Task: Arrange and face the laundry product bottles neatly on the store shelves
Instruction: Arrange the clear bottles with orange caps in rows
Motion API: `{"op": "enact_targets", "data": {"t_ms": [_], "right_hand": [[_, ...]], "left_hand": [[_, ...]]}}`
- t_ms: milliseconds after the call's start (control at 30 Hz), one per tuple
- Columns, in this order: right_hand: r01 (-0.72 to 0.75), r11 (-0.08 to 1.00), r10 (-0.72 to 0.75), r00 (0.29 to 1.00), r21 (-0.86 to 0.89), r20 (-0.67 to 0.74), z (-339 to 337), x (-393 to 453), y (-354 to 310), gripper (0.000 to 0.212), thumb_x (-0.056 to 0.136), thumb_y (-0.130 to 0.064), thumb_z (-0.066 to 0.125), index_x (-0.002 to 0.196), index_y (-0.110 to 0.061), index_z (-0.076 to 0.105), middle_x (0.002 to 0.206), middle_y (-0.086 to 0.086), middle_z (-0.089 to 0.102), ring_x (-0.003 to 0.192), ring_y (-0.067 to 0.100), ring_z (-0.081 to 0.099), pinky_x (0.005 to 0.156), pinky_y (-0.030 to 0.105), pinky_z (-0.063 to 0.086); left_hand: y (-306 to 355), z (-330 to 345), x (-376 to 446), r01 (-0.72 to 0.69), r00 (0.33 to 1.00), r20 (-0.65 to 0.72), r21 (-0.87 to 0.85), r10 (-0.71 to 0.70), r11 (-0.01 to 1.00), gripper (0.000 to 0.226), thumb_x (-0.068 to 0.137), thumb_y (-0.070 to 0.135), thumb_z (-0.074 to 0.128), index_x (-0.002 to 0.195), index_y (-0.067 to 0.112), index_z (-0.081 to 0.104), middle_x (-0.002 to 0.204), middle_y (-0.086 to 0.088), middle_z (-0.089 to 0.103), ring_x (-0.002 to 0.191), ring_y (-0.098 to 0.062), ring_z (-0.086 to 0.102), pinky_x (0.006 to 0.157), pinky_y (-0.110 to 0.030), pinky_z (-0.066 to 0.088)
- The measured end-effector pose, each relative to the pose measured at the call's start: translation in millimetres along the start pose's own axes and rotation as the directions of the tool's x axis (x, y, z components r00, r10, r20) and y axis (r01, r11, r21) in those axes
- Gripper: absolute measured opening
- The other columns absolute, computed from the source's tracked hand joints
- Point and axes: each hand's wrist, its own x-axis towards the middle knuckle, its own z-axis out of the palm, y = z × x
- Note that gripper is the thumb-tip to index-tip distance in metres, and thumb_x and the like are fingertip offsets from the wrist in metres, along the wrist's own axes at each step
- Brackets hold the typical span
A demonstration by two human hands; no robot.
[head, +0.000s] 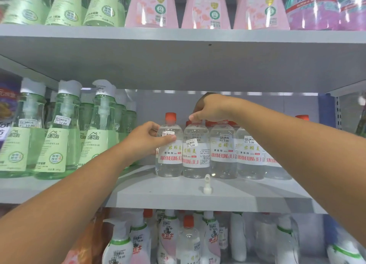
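Work in hand is the facing of the row of clear red-capped bottles on the middle shelf (pixel 178 186). The left hand (pixel 147 138) grasps the end bottle (pixel 169 160) of that row at its shoulder, thumb laid across the front near the price sticker and fingers curled round its far side. The right hand (pixel 208 109) comes from above and pinches the cap of the second bottle (pixel 195 156), immediately beside the one in the left hand; the cap itself is largely hidden under the fingers. The second bottle's label is turned off-centre, its lettering cut at the left edge, whereas the bottles beyond the right hand (pixel 222 150) show fuller fronts. Judgement: the step is rotating and aligning these two bottles. The next move calls for a twist of the second bottle by its cap until the label faces forward, with the left hand steadying its neighbour, both bases kept flat on the shelf. A small white nozzle (pixel 207 184) lies loose at the shelf edge below the right hand, apart from the bottles, and wants removing. Green pump bottles (pixel 61 137) stand beyond the left hand, untouched.
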Motion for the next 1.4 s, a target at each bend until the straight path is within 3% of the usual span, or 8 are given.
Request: {"op": "enact_targets", "data": {"t_ms": [167, 400, 600, 767, 900, 1200, 1300, 1400], "right_hand": [[0.059, 0.998, -0.060, 0.998, 0.028, 0.024, -2, -4, -1, 0.030, 0.104, -0.039, 0.056, 0.128, -0.026, 0.070, 0.090, -0.012, 0.068, 0.077, 0.004, 0.062, 0.064, 0.024, 0.043], [0.071, 0.997, -0.072, 0.997, 0.037, 0.037, -1, -4, -1, 0.030, 0.106, -0.037, 0.052, 0.131, -0.027, 0.066, 0.098, -0.009, 0.071, 0.082, 0.009, 0.068, 0.062, 0.023, 0.045], [0.081, 0.995, -0.084, 0.995, 0.061, 0.047, -1, -6, 3, 0.030, 0.106, -0.037, 0.052, 0.132, -0.029, 0.065, 0.111, -0.006, 0.074, 0.094, 0.015, 0.071, 0.076, 0.027, 0.053], [0.050, 0.997, -0.051, 0.998, 0.064, 0.021, -17, -10, 22, 0.042, 0.101, -0.055, 0.052, 0.139, -0.039, 0.059, 0.124, -0.012, 0.069, 0.117, 0.016, 0.062, 0.105, 0.037, 0.046], [-0.063, 0.998, 0.065, 0.994, -0.021, 0.087, -28, -15, 56, 0.042, 0.091, -0.065, 0.061, 0.120, -0.037, 0.071, 0.107, -0.012, 0.074, 0.102, 0.016, 0.068, 0.100, 0.043, 0.051], [0.003, 0.999, -0.001, 0.998, -0.032, 0.061, -21, -18, 63, 0.031, 0.097, -0.053, 0.061, 0.121, -0.035, 0.072, 0.102, -0.014, 0.076, 0.097, 0.011, 0.072, 0.094, 0.034, 0.054], [-0.015, 0.999, 0.017, 1.000, 0.051, -0.024, -39, -39, 79, 0.043, 0.096, -0.062, 0.056, 0.131, -0.040, 0.064, 0.113, -0.014, 0.073, 0.112, 0.014, 0.063, 0.096, 0.034, 0.045], [-0.049, 0.972, 0.098, 0.974, 0.229, -0.204, -58, -80, 122, 0.032, 0.098, -0.045, 0.060, 0.126, -0.034, 0.068, 0.111, -0.010, 0.073, 0.109, 0.013, 0.065, 0.096, 0.032, 0.047]], "left_hand": [[0, -2, -1, 0.011, 0.999, 0.052, -0.048, -0.008, 0.999, 0.046, 0.082, 0.048, 0.082, 0.118, 0.026, 0.064, 0.112, 0.005, 0.074, 0.100, -0.010, 0.074, 0.091, -0.039, 0.062], [6, 2, -9, 0.014, 0.998, 0.055, -0.015, -0.013, 1.000, 0.043, 0.085, 0.040, 0.081, 0.120, 0.027, 0.060, 0.108, 0.008, 0.071, 0.096, -0.010, 0.074, 0.086, -0.038, 0.063], [4, 0, -7, 0.016, 0.997, 0.070, 0.006, -0.016, 1.000, 0.045, 0.085, 0.041, 0.081, 0.124, 0.029, 0.061, 0.113, 0.006, 0.072, 0.097, -0.011, 0.075, 0.089, -0.040, 0.062], [6, 2, -8, 0.016, 0.997, 0.075, 0.021, -0.018, 1.000, 0.044, 0.090, 0.041, 0.076, 0.127, 0.030, 0.058, 0.116, 0.007, 0.070, 0.099, -0.012, 0.073, 0.086, -0.037, 0.062], [7, 5, -10, 0.007, 0.998, 0.064, 0.002, -0.007, 1.000, 0.045, 0.088, 0.039, 0.079, 0.127, 0.030, 0.057, 0.115, 0.007, 0.069, 0.097, -0.010, 0.073, 0.072, -0.026, 0.058], [6, 4, -10, 0.013, 0.998, 0.068, 0.050, -0.017, 0.999, 0.047, 0.087, 0.042, 0.078, 0.127, 0.032, 0.057, 0.114, 0.011, 0.068, 0.099, -0.008, 0.070, 0.082, -0.031, 0.056], [6, 6, -11, 0.026, 0.997, 0.078, 0.055, -0.031, 0.998, 0.054, 0.086, 0.039, 0.079, 0.133, 0.031, 0.053, 0.114, 0.012, 0.068, 0.097, -0.007, 0.070, 0.072, -0.026, 0.054], [7, 7, -11, 0.036, 0.995, 0.091, 0.073, -0.043, 0.997, 0.051, 0.089, 0.035, 0.077, 0.132, 0.031, 0.051, 0.111, 0.011, 0.067, 0.088, -0.008, 0.071, 0.061, -0.022, 0.053]]}}
